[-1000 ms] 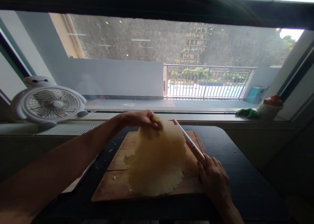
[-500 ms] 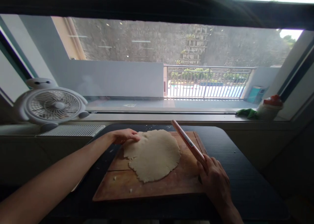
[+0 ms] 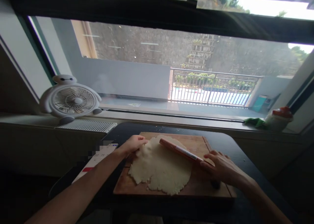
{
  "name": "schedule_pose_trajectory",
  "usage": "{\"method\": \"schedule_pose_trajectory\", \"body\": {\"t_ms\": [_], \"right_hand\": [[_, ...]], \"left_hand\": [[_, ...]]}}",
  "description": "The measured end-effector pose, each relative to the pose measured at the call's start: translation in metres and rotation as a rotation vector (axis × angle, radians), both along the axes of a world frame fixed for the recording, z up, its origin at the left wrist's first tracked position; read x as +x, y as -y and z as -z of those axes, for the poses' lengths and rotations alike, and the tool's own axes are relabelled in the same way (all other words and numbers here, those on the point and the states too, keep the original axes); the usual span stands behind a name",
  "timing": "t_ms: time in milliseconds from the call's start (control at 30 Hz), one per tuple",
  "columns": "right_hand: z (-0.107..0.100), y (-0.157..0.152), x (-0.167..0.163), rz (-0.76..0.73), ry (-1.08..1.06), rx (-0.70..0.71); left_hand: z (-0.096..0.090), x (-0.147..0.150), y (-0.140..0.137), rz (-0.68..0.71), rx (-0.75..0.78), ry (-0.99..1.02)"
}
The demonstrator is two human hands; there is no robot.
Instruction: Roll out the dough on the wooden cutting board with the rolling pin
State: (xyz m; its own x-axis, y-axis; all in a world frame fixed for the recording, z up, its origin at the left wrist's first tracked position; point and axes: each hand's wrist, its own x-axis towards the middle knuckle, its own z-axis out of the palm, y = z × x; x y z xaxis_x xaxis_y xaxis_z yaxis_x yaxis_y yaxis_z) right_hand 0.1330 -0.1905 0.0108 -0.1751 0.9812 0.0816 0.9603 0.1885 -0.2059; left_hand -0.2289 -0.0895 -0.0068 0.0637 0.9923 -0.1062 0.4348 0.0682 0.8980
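A flat, ragged-edged sheet of pale dough lies on a wooden cutting board. My left hand is closed in a pinch at the dough's upper left edge. A slim reddish-brown rolling pin with a pale label slants over the upper right of the dough, its far end above the sheet. My right hand is closed on the near end of the pin, at the right side of the board. The pin's near tip is hidden by the fingers.
The board sits on a dark table. Left of it, partly behind my forearm, lies a phone with a lit screen. A white fan stands by the window; a jar with an orange lid and a green cloth are at right.
The rolling pin has come left and down from beside the dough to over it. The dough's outline has shifted, its lower edge now lying further right on the board. My view has tilted.
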Motion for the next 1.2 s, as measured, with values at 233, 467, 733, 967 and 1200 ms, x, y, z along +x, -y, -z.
{"method": "schedule_pose_trajectory", "body": {"t_ms": [233,467,733,967,1200], "right_hand": [[0.006,-0.082,-0.154,0.188,-0.067,0.101],[0.018,-0.136,-0.16,0.157,0.089,0.085],[0.024,-0.109,-0.172,0.034,0.075,0.076],[0.013,-0.133,-0.168,0.06,0.158,-0.011],[0.02,-0.123,-0.17,0.027,0.096,0.063]], "left_hand": [[0.018,0.025,-0.026,-0.166,0.179,0.018],[0.028,0.019,-0.024,-0.159,0.225,0.06],[0.036,0.02,-0.025,-0.172,0.232,0.072],[0.036,0.02,-0.026,-0.154,0.212,0.053],[0.039,0.019,-0.027,-0.151,0.182,0.054]]}}
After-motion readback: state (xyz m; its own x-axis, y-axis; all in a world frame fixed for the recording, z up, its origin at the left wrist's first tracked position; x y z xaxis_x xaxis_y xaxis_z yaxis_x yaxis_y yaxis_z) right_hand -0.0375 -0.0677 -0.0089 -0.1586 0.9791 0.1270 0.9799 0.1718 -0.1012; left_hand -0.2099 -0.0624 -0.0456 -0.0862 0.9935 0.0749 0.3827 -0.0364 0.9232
